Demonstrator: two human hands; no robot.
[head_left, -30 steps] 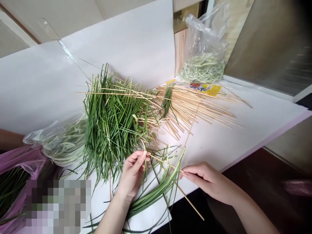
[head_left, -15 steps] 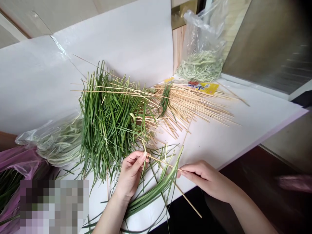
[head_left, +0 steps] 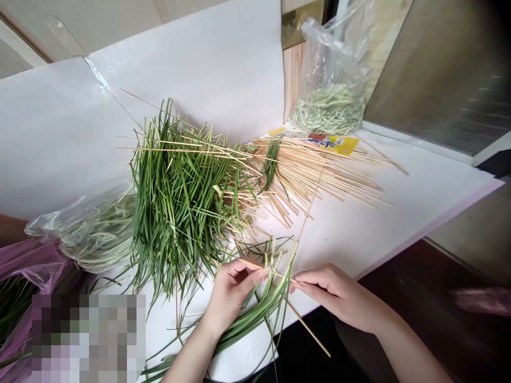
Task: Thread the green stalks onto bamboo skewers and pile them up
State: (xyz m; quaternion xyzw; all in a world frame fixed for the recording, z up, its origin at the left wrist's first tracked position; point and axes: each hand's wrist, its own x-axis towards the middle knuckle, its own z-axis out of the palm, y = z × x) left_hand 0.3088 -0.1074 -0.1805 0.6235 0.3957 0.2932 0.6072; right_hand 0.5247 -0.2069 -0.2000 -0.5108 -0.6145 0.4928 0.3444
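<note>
Head view shows a yellow label (head_left: pixel 344 145) beside skewers (head_left: pixel 307 165)

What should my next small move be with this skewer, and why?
I'd probably nudge the pale stalk ends along the skewer with the left hand, toward the right hand. The left fingertips are beside them, they look slightly apart from the rest of the green bunch, and the right hand already pinches the skewer, so it could brace it.
</note>
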